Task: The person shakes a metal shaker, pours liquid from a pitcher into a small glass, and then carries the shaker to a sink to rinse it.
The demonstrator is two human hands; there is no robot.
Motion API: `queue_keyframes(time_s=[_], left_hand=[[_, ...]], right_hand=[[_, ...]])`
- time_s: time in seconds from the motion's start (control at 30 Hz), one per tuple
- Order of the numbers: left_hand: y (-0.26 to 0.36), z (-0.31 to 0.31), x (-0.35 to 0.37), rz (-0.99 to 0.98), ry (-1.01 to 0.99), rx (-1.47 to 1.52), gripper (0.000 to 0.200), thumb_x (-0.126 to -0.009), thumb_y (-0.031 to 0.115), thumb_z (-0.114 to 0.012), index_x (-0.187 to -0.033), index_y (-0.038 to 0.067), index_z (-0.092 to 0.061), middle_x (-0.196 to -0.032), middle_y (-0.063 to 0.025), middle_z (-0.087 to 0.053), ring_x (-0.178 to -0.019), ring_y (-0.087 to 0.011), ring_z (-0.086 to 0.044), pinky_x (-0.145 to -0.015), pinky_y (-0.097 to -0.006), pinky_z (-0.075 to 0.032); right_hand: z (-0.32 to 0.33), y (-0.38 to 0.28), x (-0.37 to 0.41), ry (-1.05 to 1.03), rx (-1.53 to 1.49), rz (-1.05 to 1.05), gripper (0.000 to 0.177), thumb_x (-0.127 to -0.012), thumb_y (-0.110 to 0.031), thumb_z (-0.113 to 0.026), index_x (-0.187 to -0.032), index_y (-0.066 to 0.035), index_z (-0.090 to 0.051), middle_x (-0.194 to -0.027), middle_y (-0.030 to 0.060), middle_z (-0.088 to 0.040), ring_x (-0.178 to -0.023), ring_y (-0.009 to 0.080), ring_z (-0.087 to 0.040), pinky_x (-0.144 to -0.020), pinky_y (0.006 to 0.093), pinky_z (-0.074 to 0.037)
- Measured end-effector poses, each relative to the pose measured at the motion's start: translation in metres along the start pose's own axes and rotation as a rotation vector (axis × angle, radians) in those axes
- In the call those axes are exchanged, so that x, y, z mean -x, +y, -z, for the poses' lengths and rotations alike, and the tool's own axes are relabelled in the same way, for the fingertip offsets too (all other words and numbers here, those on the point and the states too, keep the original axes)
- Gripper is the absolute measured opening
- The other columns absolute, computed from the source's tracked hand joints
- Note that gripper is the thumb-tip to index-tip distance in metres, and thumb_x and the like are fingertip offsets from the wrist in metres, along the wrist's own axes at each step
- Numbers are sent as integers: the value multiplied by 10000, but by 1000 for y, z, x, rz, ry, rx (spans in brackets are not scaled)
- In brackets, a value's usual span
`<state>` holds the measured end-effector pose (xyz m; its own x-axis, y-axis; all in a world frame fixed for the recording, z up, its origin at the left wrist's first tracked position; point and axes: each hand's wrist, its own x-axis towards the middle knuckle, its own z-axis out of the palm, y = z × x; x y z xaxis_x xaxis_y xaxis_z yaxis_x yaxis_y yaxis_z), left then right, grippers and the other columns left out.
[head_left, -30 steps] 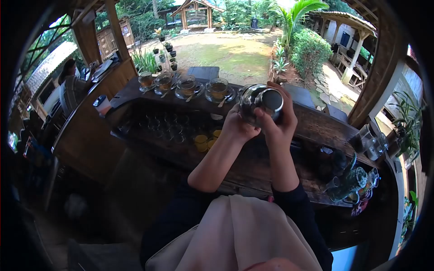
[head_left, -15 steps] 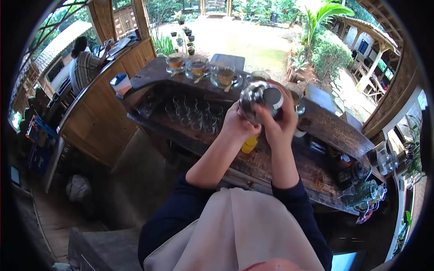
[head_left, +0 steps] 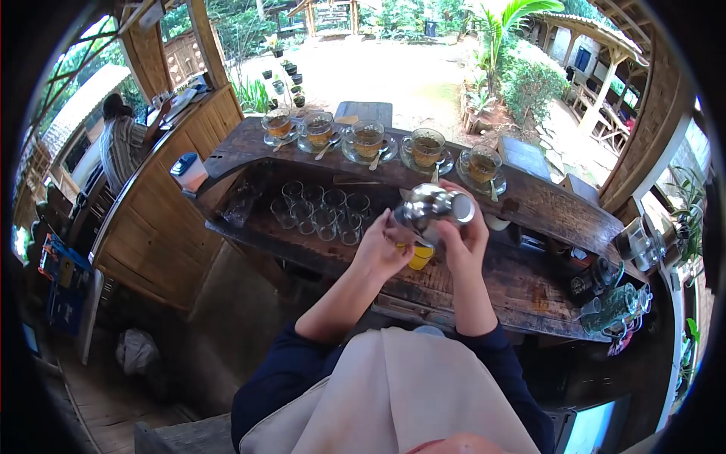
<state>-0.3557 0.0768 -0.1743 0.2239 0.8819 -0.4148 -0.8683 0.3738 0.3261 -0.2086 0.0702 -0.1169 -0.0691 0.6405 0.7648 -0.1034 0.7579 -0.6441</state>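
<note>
A shiny metal shaker (head_left: 432, 208), partly blurred, is tilted above the wooden counter between my two hands. My right hand (head_left: 465, 234) is wrapped round its right end, thumb on the near side. At its lower left end, my left hand (head_left: 384, 246) has its fingers curled against the metal; part of this contact is hidden. Just below the shaker, a yellow cup-like thing (head_left: 420, 257) stands on the counter, partly covered by my hands. Beyond the shaker, glass cups of amber drink (head_left: 425, 149) stand on saucers with spoons along the raised ledge.
Several clear glasses (head_left: 325, 216) stand on the lower shelf at left. A white-and-blue container (head_left: 189, 172) sits at the ledge's left end. Green glassware (head_left: 612, 306) and a glass jar (head_left: 643, 246) are at right. Another person (head_left: 125, 144) sits at a wooden counter (head_left: 162, 219).
The shaker has come down and tipped, uncovering the cups on the right of the ledge. My left hand has shifted left and lower along it. The view has also moved slightly.
</note>
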Motion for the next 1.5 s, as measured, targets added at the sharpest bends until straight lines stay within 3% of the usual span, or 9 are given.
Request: queue_keyframes(time_s=[0.07, 0.17, 0.27, 0.57, 0.67, 0.77, 0.97, 1.3, 1.5], left_hand=[[-7, 13, 12, 27, 41, -35, 295, -948, 396, -478, -1174, 215, -537, -1177, -37, -568, -1047, -167, -528, -828, -367, -452], [-14, 62, 20, 205, -388, -41, 443, -920, 397, -535, -1256, 114, -473, -1207, -46, -540, -999, -192, -582, -831, -350, -470], [-18, 79, 35, 27, -573, -506, 808, -796, 347, -708, -1414, 65, -270, -1294, -122, -469, -1163, -181, -484, -931, -366, -438], [-39, 91, 32, -299, -495, -1290, 861, -643, 167, -841, -1340, 7, -360, -1233, -128, -515, -1156, -194, -491, -984, -330, -390], [-49, 89, 32, -403, -388, -1348, 866, -629, 164, -846, -1331, -2, -368, -1224, -141, -527, -1156, -206, -500, -985, -332, -399], [-48, 91, 33, -513, -240, -1453, 862, -623, 201, -835, -1327, 1, -381, -1236, -159, -527, -1159, -246, -517, -1001, -341, -404], [-37, 100, 36, -603, -130, -1932, 886, -602, 346, -806, -1349, 90, -406, -1195, -164, -547, -1055, -342, -576, -890, -394, -487], [-24, 113, 40, -498, -282, -1822, 896, -577, 317, -820, -1333, 50, -420, -1184, -158, -577, -1067, -284, -599, -895, -368, -487], [-28, 135, 24, -310, -600, -1295, 926, -539, 275, -864, -1298, -19, -424, -1143, -147, -599, -1036, -189, -597, -912, -327, -452]], right_hand=[[18, 6, 6, 67, -206, -88, 506, -805, -240, -693, -1183, 39, -506, -1231, 178, -539, -1117, 248, -541, -954, 366, -419], [38, 0, 15, -4, -276, -230, 435, -882, -286, -612, -1169, 18, -493, -1197, 166, -559, -1082, 207, -553, -905, 329, -442], [45, 12, 33, -80, -245, -446, 436, -912, -306, -539, -1190, 21, -462, -1137, 207, -581, -1049, 248, -582, -911, 373, -460], [39, 38, 70, -155, -235, -671, 271, -879, -135, -620, -1071, -30, -461, -1066, 146, -632, -986, 172, -587, -850, 306, -475], [44, 35, 63, -235, -18, -461, 283, -845, -147, -657, -1039, -10, -504, -961, 110, -643, -925, 168, -601, -812, 311, -476], [63, 28, 46, -403, 405, -645, 277, -828, -165, -674, -1002, -1, -535, -860, 111, -639, -848, 155, -613, -752, 294, -476], [54, 42, 72, -426, 678, -600, 285, -842, -303, -637, -812, -23, -597, -784, 159, -643, -652, 335, -624, -608, 371, -493], [41, 42, 78, -273, 660, -291, 232, -791, -130, -645, -603, -29, -554, -557, 119, -546, -457, 279, -545, -427, 327, -401], [29, 27, 47, -507, 575, 22, 197, -728, -85, -639, -567, -61, -528, -505, 66, -474, -412, 236, -487, -398, 323, -366]])
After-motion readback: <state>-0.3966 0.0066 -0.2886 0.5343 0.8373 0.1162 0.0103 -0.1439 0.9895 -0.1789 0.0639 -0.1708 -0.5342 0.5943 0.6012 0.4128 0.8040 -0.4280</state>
